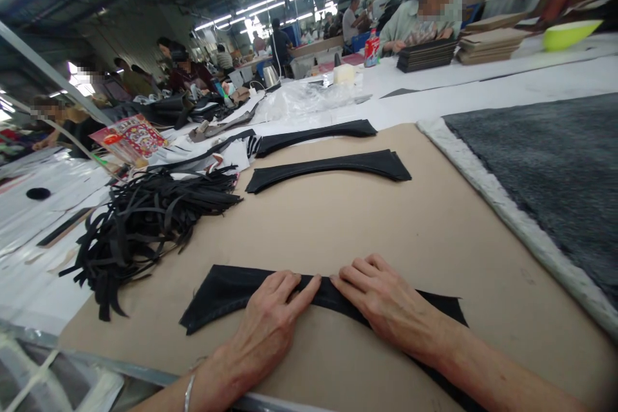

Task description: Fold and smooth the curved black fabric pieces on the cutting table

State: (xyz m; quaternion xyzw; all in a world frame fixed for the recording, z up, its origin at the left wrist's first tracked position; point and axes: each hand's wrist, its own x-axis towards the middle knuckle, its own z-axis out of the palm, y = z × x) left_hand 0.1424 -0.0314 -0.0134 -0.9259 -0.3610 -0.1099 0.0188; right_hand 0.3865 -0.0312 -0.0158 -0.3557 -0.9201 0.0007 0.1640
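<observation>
A long curved piece of black material (217,299), perhaps fabric or thin leather, lies across the brown board in front of me. My left hand (277,309) is on its middle, fingers bent over the upper edge and the index finger stretched along it. Just to the right, my right hand (371,293) has its fingers curled over the same edge, fingertips close to the left index finger. The thumbs are mostly hidden. Under my right forearm, another black stretch (447,386) shows; whether it belongs to the same piece, I cannot tell.
Two stacks of similar curved black pieces (328,170) (316,136) lie farther back on the brown board (333,225). A heap of black strips (159,219) is at left. A dark fuzzy sheet with a pale edge (541,187) covers the right. Across the table sits a person (410,22).
</observation>
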